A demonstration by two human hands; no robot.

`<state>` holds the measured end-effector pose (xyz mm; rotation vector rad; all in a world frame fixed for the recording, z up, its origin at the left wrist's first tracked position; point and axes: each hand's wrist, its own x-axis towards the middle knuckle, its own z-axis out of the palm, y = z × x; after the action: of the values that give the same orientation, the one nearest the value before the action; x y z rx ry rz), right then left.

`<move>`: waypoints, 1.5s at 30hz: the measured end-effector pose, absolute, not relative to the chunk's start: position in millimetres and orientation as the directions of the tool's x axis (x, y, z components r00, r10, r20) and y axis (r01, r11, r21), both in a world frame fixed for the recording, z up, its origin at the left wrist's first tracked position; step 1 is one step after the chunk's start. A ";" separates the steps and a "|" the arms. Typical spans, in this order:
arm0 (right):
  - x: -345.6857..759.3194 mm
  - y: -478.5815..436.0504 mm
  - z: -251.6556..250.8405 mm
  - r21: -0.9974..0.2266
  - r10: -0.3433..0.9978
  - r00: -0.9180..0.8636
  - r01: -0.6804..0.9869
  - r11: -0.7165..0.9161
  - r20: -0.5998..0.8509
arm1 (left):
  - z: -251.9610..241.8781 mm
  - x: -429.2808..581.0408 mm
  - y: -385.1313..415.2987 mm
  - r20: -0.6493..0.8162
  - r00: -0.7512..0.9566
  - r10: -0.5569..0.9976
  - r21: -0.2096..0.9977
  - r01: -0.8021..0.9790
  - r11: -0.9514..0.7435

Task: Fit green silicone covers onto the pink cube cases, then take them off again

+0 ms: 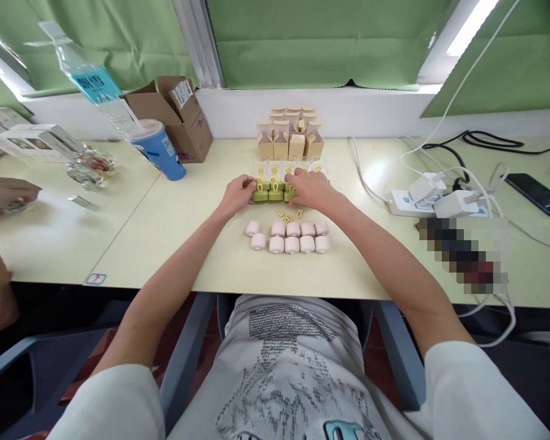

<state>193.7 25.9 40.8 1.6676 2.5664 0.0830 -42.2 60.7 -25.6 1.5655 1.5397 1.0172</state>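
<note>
My left hand and my right hand rest on the pale table, both at a row of small green blocks with yellow rings on top. The left fingers curl round the left end block; the right fingers press on the right end of the row. Behind the row lie clear packets with yellow marks. In front lie loose yellow rings and two rows of pink rounded blocks. Tan small boxes stand stacked at the back.
A cardboard box, a blue cup and a plastic bottle stand at back left. Another person's hand lies at far left. A power strip with chargers, cables and a phone are on the right.
</note>
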 end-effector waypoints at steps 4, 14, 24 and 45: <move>210.5 23.5 62.7 0.009 0.919 -0.394 0.919 0.394 0.005 | -26.2 -42.6 62.5 0.088 -0.035 0.996 0.888 0.456 -0.062; 223.0 22.3 68.6 0.054 0.916 -0.294 0.946 0.320 -0.272 | -26.6 -45.0 62.0 0.571 -0.130 0.811 0.738 0.515 -0.437; 240.9 7.7 105.0 -0.303 0.864 -0.475 0.810 0.503 0.164 | -26.4 -33.4 40.4 0.686 0.257 0.680 0.621 0.279 -0.732; 188.8 1.5 59.1 0.016 0.886 -0.296 0.946 0.323 -0.358 | -29.0 -31.3 46.9 0.707 0.168 0.687 0.630 0.291 -0.720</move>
<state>188.8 1.5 59.1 1.6452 2.2916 -0.2847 -31.3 46.9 -29.0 2.1018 0.9304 1.5687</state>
